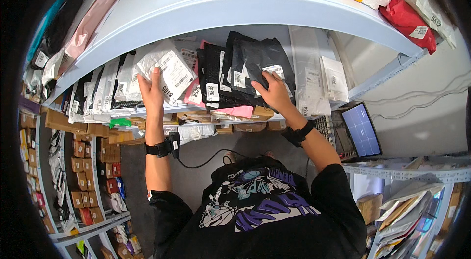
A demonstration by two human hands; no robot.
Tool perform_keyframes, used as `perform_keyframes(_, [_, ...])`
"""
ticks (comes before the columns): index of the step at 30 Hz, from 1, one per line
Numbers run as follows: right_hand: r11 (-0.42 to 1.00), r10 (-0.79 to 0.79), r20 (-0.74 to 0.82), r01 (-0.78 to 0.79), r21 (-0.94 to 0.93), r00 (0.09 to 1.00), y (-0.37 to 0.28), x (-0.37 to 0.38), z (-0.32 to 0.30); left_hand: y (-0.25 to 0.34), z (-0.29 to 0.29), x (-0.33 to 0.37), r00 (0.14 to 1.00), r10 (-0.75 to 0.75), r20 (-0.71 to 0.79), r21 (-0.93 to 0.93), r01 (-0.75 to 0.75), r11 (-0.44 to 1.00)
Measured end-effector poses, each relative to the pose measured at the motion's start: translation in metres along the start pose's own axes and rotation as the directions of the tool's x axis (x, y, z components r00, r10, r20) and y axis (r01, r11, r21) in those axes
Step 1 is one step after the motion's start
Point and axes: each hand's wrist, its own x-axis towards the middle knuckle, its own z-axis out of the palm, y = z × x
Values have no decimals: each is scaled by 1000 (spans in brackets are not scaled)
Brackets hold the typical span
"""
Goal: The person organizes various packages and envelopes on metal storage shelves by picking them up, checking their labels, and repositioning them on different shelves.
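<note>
My left hand [153, 96] is at the lower left edge of a white parcel bag [170, 70], gripping it with the thumb on top; some fingers are hidden. The white bag is tilted and carries a printed label. To the right, my right hand [275, 94] has its thumb and fingers on a glossy black mailer bag [255, 53], closed about its fold. That bag overlaps other black mailers [211, 65] with white labels. A pink mailer [195, 91] shows between the white bag and the black ones.
White and grey mailers [100, 90] stand packed at the shelf's left. Flat white packages [335, 78] lie at its right end. A pale upper shelf beam [235, 11] arches beyond my hands. A screen [361, 129] stands at right. A black cable [203, 162] hangs from my left wrist strap.
</note>
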Motion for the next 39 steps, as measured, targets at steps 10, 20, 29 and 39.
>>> perform_keyframes(10, [952,237,-193,-188,241,952,36,4,-10,20,58,-3,981,-27,193,-156,58,986])
perform_keyframes(20, [350,660,-76,-217,911,747,73,5,-72,-18,220,-39,767,-262,586,15,312,950])
perform_keyframes(29, [893,272,-25,-243,378,962,53,4,-63,-63,265,-43,723,-347,598,479,25,878])
perform_keyframes(39, [992,123,-130,-127,-20,984,76,-2,-18,-59,216,9,943,-62,326,152,13,988])
